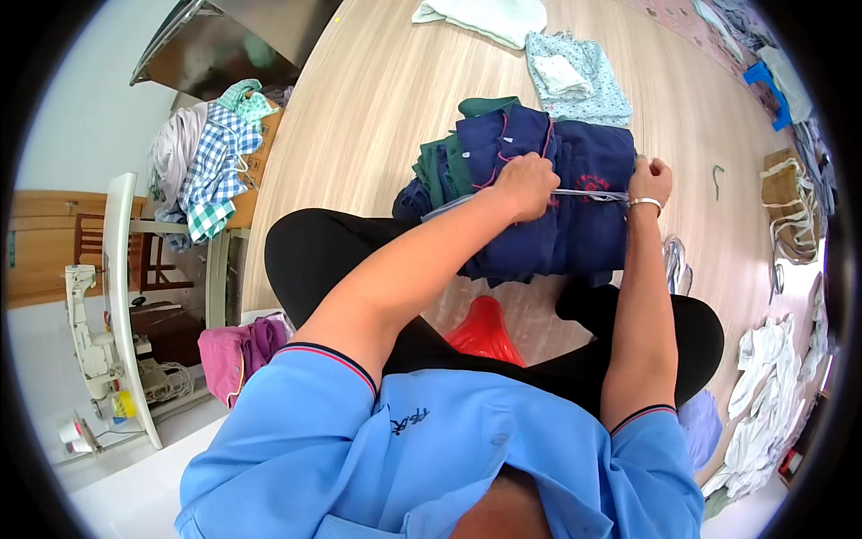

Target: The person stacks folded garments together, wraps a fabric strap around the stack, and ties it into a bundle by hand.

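A bundle of folded navy garments (pixel 512 242) lies on the wooden table between my legs, with green folded cloth (pixel 440 171) at its left side. Pale strips of cloth (pixel 588 193) run across the bundle. My left hand (pixel 530 184) is closed on these strips over the middle of the bundle. At the bundle's right edge, my right hand (pixel 651 181) is closed around the other end of the strips. A red cord (pixel 549 135) lies on the navy cloth, and a red print (pixel 597 184) shows beside the strips.
Patterned light-blue cloth (pixel 606 85) and white cloth (pixel 489 18) lie beyond the bundle. Red plastic (pixel 485 328) is between my legs. Checked cloth (pixel 215 148) is heaped at left, near a sewing machine (pixel 90 346). White strips (pixel 763 404) lie at right.
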{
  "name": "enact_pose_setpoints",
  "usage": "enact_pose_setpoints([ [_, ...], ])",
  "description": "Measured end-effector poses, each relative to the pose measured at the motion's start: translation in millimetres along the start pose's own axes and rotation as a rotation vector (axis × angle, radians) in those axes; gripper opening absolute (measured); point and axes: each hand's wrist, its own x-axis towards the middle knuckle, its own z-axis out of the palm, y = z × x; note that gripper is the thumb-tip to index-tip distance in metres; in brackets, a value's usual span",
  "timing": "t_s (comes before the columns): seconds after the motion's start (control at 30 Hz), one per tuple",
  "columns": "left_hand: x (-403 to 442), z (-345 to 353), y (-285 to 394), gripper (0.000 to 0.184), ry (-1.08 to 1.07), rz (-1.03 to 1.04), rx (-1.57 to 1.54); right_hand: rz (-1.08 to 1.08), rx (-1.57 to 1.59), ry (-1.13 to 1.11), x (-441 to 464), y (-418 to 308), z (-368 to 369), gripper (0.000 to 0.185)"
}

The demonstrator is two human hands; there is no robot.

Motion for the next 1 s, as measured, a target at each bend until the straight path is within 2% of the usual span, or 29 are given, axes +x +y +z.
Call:
enact_pose_setpoints([
  [0.03, -3.2, 0.3, -6.4, 0.011, 0.002, 0.0, 0.0, -0.068, 0.111, -0.021, -13.3, -13.8, -7.4, 0.035],
  [0.07, -7.1, 3.8, -17.2, 0.011, 0.072, 0.013, -0.125, -0.068, 0.272, -0.101, -25.9, -24.7, -13.5, 0.024],
  [0.1, -12.1, 4.5, -27.8, 0.01, 0.14, 0.028, -0.249, -0.044, 0.331, -0.27, -34.2, -27.0, -19.5, 0.024],
  [0.13, -20.1, 0.3, -37.1, 0.009, 0.162, 0.018, -0.303, 0.04, 0.211, -0.461, -47.8, -42.8, -35.6, 0.031],
  [0.17, -30.1, -4.0, -45.8, 0.009, 0.18, 0.009, -0.357, 0.232, 0.273, -0.597, -70.9, -60.0, -50.0, 0.037],
  [0.23, -47.8, -13.2, -52.8, 0.006, 0.176, -0.113, -0.522, 0.47, 0.237, -0.793, -111.2, -55.8, -64.2, 0.045],
  [0.3, -55.5, -14.3, -66.3, 0.009, 0.19, -0.313, -0.88, 0.802, 0.226, -0.956, -154.5, -36.8, -64.1, 0.05],
  [0.33, -59.4, -18.0, -73.3, 0.01, 0.2, -0.385, -1.157, 0.974, 0.225, -0.985, -173.5, -22.9, -61.0, 0.052],
  [0.37, -63.7, -21.1, -78.7, 0.01, 0.207, -0.457, -1.434, 1.046, 0.21, -0.964, -184.9, -17.0, -57.4, 0.055],
  [0.43, -72.3, -27.7, -77.1, 0.01, 0.24, -0.48, -1.489, 1.17, 0.305, -0.874, -191.8, -20.4, -53.7, 0.063],
  [0.47, -77.9, -31.7, -77.0, 0.01, 0.297, -0.563, -1.58, 1.163, 0.304, -0.873, -193.5, -18.4, -50.9, 0.063],
  [0.53, -86.1, -32.3, -85.1, 0.01, 0.438, -0.68, -1.719, 1.273, 0.573, -0.735, -198.4, -13.7, -42.9, 0.081],
  [0.57, -90.3, -30.4, -93.0, 0.01, 0.449, -0.671, -1.724, 1.26, 0.569, -0.739, -199.8, -11.9, -38.5, 0.081],
  [0.63, -102.1, -24.1, -108.9, 0.012, 0.676, -0.851, -1.799, 1.374, 0.855, -0.603, -204.1, -9.6, -32.2, 0.093],
  [0.7, -111.1, -20.4, -130.9, 0.014, 0.909, -1.043, -1.86, 1.38, 0.881, -0.574, -206.6, -9.9, -29.6, 0.091],
  [0.73, -118.9, -21.2, -138.8, 0.013, 1.042, -1.042, -1.914, 1.455, 0.843, -0.572, -206.0, -13.6, -29.4, 0.088],
  [0.77, -123.8, -20.4, -144.8, 0.013, 1.071, -1.058, -1.919, 1.53, 0.802, -0.571, -206.0, -17.2, -28.8, 0.085],
  [0.8, -127.5, -29.2, -143.9, 0.012, 1.171, -1.198, -1.799, 1.528, 0.781, -0.593, -206.7, -20.5, -28.3, 0.085],
  [0.83, -129.6, -34.1, -146.4, 0.011, 1.262, -1.332, -1.667, 1.563, 0.898, -0.613, -206.3, -24.3, -26.7, 0.084],
  [0.87, -131.2, -36.4, -147.0, 0.011, 1.284, -1.342, -1.665, 1.598, 1.018, -0.63, -206.2, -27.8, -24.8, 0.082],
  [0.93, -133.0, -32.1, -149.0, 0.01, 1.287, -1.375, -1.304, 1.573, 1.008, -0.599, -204.6, -38.3, -22.4, 0.08],
  [0.97, -133.6, -29.5, -149.7, 0.01, 1.305, -1.39, -1.306, 1.541, 1.015, -0.552, -202.4, -43.9, -20.7, 0.078],
  [1.0, -133.9, -26.6, -149.5, 0.011, 1.21, -1.395, -1.315, 1.551, 1.058, -0.531, -200.2, -50.7, -20.1, 0.072],
])
